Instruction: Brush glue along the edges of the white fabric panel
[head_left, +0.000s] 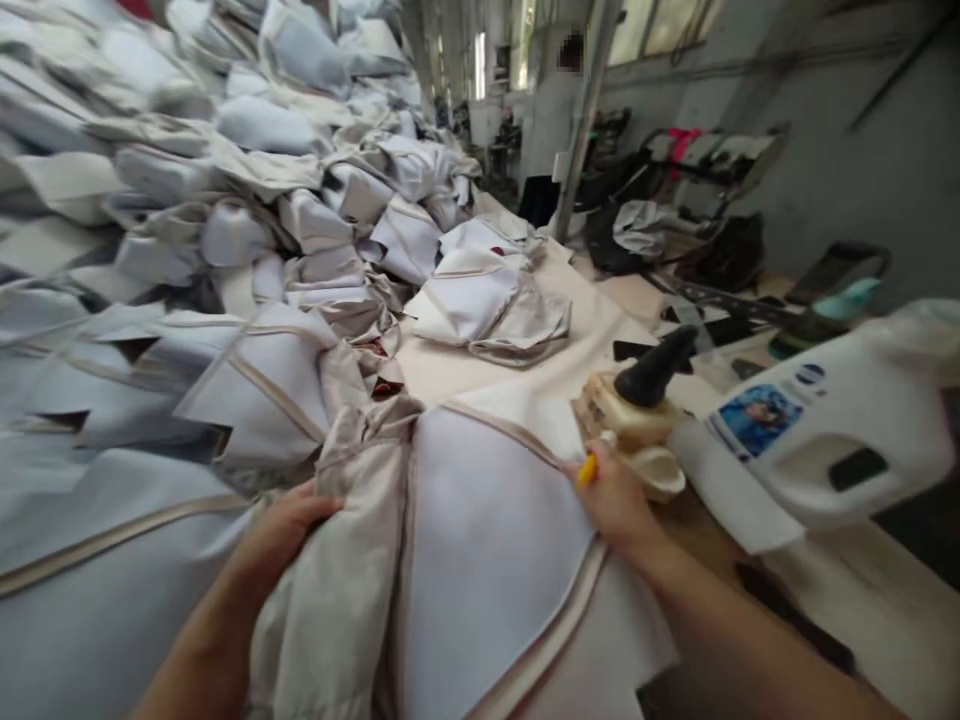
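Observation:
A stitched fabric piece [487, 540] with a smooth white panel and tan seam binding lies in front of me. Along its left side runs a crumpled beige cloth part [337, 560]. My left hand [304, 510] is closed on the edge of this beige cloth, its fingertips partly hidden in the folds. At the panel's right edge is my right hand [611, 490], closed around a small yellow tool [587, 469]; only a short bit shows, so its kind is unclear. Just beyond that hand sits a stained yellowish container [626, 405] with a black cone-shaped top [658, 368].
A large heap of similar white and beige pieces [247, 230] fills the left and back. Another folded piece [480, 300] lies ahead on the pale tabletop [435, 375]. A white jug [847, 420] with a blue label stands right. Farther back are a metal post [585, 130] and a person [551, 110].

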